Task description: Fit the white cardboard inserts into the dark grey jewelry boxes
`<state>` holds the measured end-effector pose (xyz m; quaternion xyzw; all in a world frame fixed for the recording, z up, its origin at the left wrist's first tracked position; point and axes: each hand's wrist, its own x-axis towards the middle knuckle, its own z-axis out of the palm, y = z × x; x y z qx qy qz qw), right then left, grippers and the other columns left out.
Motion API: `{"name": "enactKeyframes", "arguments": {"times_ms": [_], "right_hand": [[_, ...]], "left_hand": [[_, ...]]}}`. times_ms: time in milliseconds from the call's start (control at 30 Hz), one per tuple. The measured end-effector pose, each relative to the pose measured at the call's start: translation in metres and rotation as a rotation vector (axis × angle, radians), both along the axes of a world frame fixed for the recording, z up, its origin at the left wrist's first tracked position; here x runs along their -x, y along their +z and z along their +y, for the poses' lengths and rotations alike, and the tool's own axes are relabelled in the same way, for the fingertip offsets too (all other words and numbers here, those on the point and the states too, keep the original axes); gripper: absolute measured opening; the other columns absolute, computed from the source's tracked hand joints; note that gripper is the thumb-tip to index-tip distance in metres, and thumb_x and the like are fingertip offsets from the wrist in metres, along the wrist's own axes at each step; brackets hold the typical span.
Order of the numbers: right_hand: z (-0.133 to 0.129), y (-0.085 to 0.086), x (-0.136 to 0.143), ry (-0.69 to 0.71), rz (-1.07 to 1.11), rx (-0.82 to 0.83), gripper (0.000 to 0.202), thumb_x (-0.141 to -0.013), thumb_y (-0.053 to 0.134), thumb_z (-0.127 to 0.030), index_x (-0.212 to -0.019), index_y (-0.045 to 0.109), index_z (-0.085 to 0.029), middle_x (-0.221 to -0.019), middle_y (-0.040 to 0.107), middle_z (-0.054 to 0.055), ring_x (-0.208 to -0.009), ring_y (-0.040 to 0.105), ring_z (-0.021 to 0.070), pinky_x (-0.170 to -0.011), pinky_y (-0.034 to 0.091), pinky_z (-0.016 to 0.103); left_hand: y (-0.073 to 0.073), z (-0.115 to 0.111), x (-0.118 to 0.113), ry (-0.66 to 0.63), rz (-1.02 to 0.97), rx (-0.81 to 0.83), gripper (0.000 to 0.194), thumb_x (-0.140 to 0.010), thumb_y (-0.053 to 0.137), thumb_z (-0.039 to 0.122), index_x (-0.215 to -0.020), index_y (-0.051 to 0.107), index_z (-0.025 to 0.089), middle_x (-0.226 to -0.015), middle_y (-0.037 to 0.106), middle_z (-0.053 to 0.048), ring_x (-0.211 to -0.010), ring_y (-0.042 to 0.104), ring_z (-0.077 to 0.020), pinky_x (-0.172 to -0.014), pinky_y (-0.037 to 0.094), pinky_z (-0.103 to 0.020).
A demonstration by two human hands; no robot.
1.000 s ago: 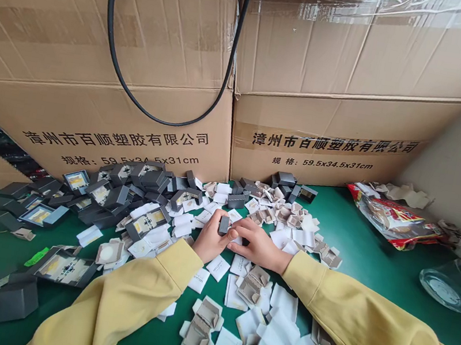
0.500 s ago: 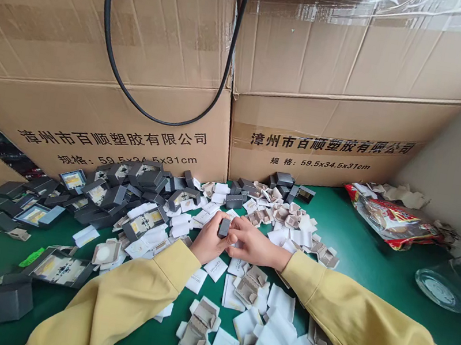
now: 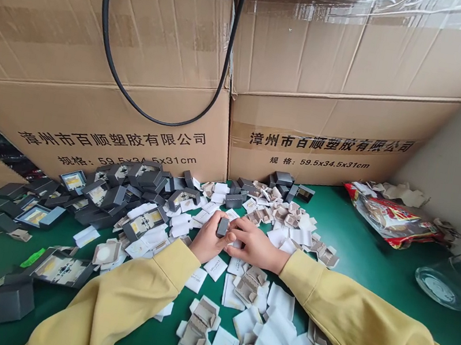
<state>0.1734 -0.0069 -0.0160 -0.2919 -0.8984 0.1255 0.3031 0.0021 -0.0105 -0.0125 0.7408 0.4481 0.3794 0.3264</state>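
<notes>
My left hand (image 3: pixel 208 240) is closed round a small dark grey box (image 3: pixel 222 228), which stands up between its thumb and fingers. My right hand (image 3: pixel 253 245) meets it from the right, fingertips at the box's side; whatever its bent fingers hold is hidden. Around both hands lie white folded papers (image 3: pixel 215 267) and opened grey-brown card inserts (image 3: pixel 199 329). To the left, dark grey boxes (image 3: pixel 151 177) are heaped, some open with pale and yellow insides.
Large cardboard cartons (image 3: pixel 352 122) wall off the back, with a black cable loop (image 3: pixel 164 122) hanging before them. A red snack packet (image 3: pixel 398 219) and a clear glass vessel (image 3: pixel 444 288) stand on the green table (image 3: pixel 357 257) at right.
Both hands stay together at the dark box with nearly the same grip. The fingers have shifted only slightly.
</notes>
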Motion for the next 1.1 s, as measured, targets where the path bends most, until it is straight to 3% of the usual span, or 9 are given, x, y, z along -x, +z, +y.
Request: {"name": "enactKeyframes", "arguments": {"times_ms": [233,333,433,700,1100], "right_hand": [[0.0014,-0.0023,-0.0016,-0.017,-0.019,0.001,0.031,-0.084,0.051,-0.045,-0.101,0.055,-0.019,-0.096,0.059,0.009,-0.089,0.056,0.0192,-0.074,0.046,0.031],[0.0025,-0.0022,-0.0016,-0.030,-0.005,0.025,0.034,-0.082,0.052,-0.048,-0.099,0.055,-0.018,-0.093,0.060,0.009,-0.087,0.056,0.0199,-0.073,0.046,0.031],[0.0027,0.0001,-0.0016,-0.006,0.026,0.049,0.032,-0.081,0.054,-0.046,-0.094,0.058,-0.017,-0.092,0.062,0.009,-0.088,0.055,0.0211,-0.076,0.046,0.034],[0.0029,0.0025,-0.0024,0.064,0.092,0.156,0.030,-0.081,0.058,-0.040,-0.102,0.061,-0.019,-0.108,0.061,0.007,-0.100,0.053,0.0200,-0.086,0.045,0.033],[0.0005,0.0020,-0.0025,-0.011,0.016,0.141,0.035,-0.081,0.055,-0.045,-0.099,0.057,-0.015,-0.088,0.062,0.009,-0.083,0.057,0.0195,-0.072,0.047,0.030]], "left_hand": [[0.0012,0.0008,0.0020,0.051,0.002,0.013,0.049,-0.073,0.046,0.064,-0.092,0.039,0.020,-0.080,0.048,-0.001,-0.070,0.046,-0.0152,-0.069,0.041,-0.030],[0.0014,0.0008,0.0017,0.058,0.005,-0.009,0.047,-0.073,0.046,0.063,-0.090,0.039,0.020,-0.081,0.047,-0.001,-0.071,0.046,-0.0151,-0.069,0.041,-0.030],[0.0004,0.0013,0.0016,0.056,0.010,-0.032,0.045,-0.074,0.046,0.061,-0.089,0.039,0.020,-0.081,0.047,-0.001,-0.071,0.046,-0.0147,-0.069,0.041,-0.029],[-0.0002,0.0013,0.0018,0.053,-0.005,-0.030,0.046,-0.074,0.047,0.062,-0.091,0.039,0.020,-0.080,0.047,-0.001,-0.070,0.046,-0.0148,-0.068,0.040,-0.029],[0.0005,0.0007,0.0011,0.057,0.002,-0.031,0.045,-0.075,0.047,0.061,-0.090,0.038,0.020,-0.081,0.047,-0.001,-0.071,0.046,-0.0148,-0.069,0.040,-0.029]]}}
